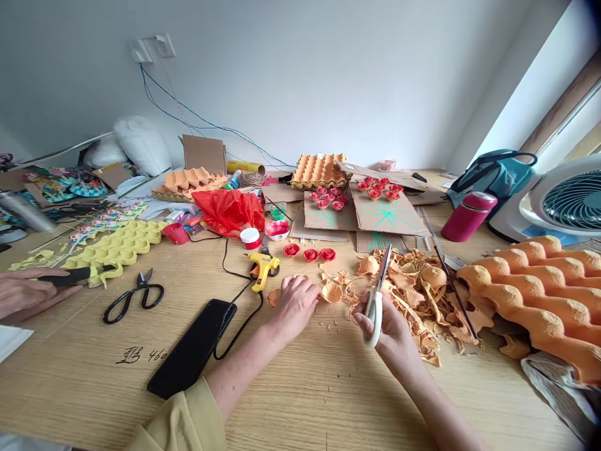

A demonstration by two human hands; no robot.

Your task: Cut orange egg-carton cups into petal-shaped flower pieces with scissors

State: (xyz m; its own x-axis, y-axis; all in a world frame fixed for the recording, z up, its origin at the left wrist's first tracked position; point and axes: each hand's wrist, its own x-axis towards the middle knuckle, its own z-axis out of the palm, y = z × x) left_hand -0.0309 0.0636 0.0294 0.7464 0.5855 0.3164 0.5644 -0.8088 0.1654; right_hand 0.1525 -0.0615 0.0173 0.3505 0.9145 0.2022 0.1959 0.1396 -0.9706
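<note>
My right hand (pixel 393 329) grips scissors (pixel 378 299) with white handles, their blades pointing up and away and looking closed. My left hand (pixel 292 312) is low over the table, palm down, its fingers bent and close together; whatever is under them is hidden. Just right of its fingertips sits a small orange cup cut from egg-tray pulp (pixel 332 292). Another orange cup piece (pixel 273 297) shows at its left side. Beyond my hands stand red paper-pulp roses (pixel 310 255) in a row. A heap of torn orange egg-tray scraps (pixel 417 288) lies beside the scissors.
A yellow glue gun (pixel 263 270), its cord and a black phone (pixel 192 347) lie left of my hands. Black-handled scissors (pixel 136 297) rest near another person's hands (pixel 28 291). Orange egg trays (pixel 539 294), a pink bottle (pixel 468 216) and a fan (pixel 563 194) stand right.
</note>
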